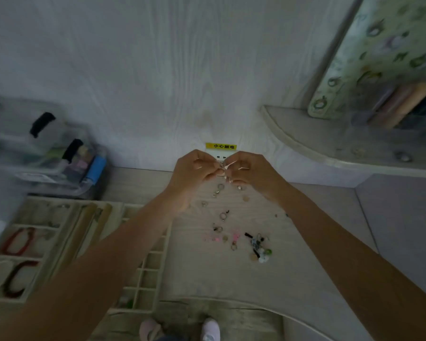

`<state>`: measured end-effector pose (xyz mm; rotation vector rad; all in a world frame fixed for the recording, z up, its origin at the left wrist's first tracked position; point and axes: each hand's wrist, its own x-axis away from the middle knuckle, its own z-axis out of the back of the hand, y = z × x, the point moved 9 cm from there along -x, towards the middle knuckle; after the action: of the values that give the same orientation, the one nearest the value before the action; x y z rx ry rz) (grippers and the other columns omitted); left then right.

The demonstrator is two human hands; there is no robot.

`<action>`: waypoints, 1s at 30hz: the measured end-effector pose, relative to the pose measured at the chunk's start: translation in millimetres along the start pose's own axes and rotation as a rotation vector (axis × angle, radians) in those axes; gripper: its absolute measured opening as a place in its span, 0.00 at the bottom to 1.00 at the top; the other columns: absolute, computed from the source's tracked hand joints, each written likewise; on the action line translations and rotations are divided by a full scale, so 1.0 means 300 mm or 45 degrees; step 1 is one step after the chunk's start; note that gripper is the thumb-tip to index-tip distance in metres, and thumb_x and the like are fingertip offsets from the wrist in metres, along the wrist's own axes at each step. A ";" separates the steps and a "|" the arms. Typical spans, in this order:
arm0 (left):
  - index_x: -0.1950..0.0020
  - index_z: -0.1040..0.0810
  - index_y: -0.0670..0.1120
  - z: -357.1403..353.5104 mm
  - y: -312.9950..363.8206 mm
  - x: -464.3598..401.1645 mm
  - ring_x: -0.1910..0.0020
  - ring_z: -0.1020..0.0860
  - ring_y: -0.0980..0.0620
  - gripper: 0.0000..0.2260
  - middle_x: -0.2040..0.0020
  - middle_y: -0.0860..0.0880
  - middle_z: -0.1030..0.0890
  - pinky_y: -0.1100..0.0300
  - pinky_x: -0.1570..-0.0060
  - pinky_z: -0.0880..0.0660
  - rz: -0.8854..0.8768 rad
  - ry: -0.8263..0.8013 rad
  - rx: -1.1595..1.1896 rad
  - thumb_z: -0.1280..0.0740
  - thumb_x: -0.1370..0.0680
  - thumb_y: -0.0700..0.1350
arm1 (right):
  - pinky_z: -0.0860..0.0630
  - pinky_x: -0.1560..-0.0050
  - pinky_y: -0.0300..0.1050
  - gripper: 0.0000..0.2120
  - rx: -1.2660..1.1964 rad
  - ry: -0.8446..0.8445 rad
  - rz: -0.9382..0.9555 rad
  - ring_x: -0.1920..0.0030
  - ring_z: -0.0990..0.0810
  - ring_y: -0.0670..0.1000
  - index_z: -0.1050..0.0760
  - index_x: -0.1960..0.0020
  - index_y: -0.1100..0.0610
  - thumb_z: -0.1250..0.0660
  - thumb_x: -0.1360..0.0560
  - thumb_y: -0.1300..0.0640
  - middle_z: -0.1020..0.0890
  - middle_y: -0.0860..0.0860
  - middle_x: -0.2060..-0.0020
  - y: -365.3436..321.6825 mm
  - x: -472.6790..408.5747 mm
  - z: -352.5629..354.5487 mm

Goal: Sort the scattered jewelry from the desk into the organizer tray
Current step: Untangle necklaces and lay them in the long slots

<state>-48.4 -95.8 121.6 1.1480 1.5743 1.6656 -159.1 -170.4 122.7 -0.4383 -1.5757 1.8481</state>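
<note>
Right now a small silvery jewelry piece (223, 168) sits pinched between my left hand (194, 172) and right hand (252, 172), both sets of fingertips curled onto it, raised above the desk (305, 254). Below lie scattered rings and beads (234, 232); the organizer tray (67, 232) sits well left.

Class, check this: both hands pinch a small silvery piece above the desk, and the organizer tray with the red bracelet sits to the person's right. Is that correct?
Not quite. The left hand and right hand do pinch a small silvery piece above the desk, but the head view shows the organizer tray with the red bracelet on the person's left, not right.
</note>
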 end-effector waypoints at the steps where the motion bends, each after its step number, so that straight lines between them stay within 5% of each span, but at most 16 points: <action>1: 0.57 0.25 0.41 0.023 0.005 0.004 0.63 0.18 0.53 0.05 0.62 0.43 0.18 0.60 0.54 0.20 0.003 0.017 0.031 0.33 0.26 0.32 | 0.21 0.63 0.37 0.13 -0.005 -0.009 0.006 0.66 0.19 0.43 0.24 0.57 0.55 0.34 0.28 0.73 0.20 0.52 0.65 -0.013 -0.004 -0.019; 15: 0.56 0.19 0.41 0.236 0.014 0.059 0.66 0.18 0.58 0.04 0.66 0.49 0.17 0.67 0.60 0.21 0.082 0.104 0.021 0.29 0.28 0.34 | 0.25 0.68 0.35 0.06 -0.003 -0.068 -0.103 0.69 0.28 0.45 0.24 0.57 0.55 0.37 0.23 0.62 0.23 0.50 0.66 -0.045 -0.024 -0.190; 23: 0.55 0.19 0.39 0.288 0.012 0.085 0.65 0.18 0.58 0.03 0.59 0.41 0.18 0.70 0.64 0.24 0.090 0.046 -0.193 0.30 0.27 0.33 | 0.29 0.73 0.33 0.07 0.015 0.049 -0.082 0.72 0.27 0.46 0.23 0.57 0.59 0.38 0.22 0.63 0.21 0.50 0.67 -0.048 -0.009 -0.167; 27: 0.56 0.19 0.43 0.291 0.004 0.089 0.55 0.18 0.48 0.02 0.56 0.41 0.17 0.58 0.49 0.23 0.048 0.060 -0.533 0.31 0.25 0.39 | 0.29 0.73 0.34 0.08 0.051 -0.010 -0.099 0.71 0.28 0.47 0.23 0.58 0.58 0.38 0.22 0.63 0.22 0.51 0.67 -0.026 -0.002 -0.184; 30: 0.56 0.23 0.43 0.288 -0.038 0.095 0.48 0.20 0.49 0.05 0.52 0.43 0.19 0.58 0.44 0.24 0.188 0.111 -0.171 0.37 0.22 0.39 | 0.27 0.68 0.35 0.06 0.105 -0.084 -0.135 0.69 0.28 0.46 0.22 0.59 0.57 0.35 0.24 0.61 0.23 0.50 0.67 0.003 0.000 -0.212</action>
<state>11.8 -27.4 110.8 1.1596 1.4345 1.9102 -119.0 -123.4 108.1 -0.2545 -1.5294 1.8549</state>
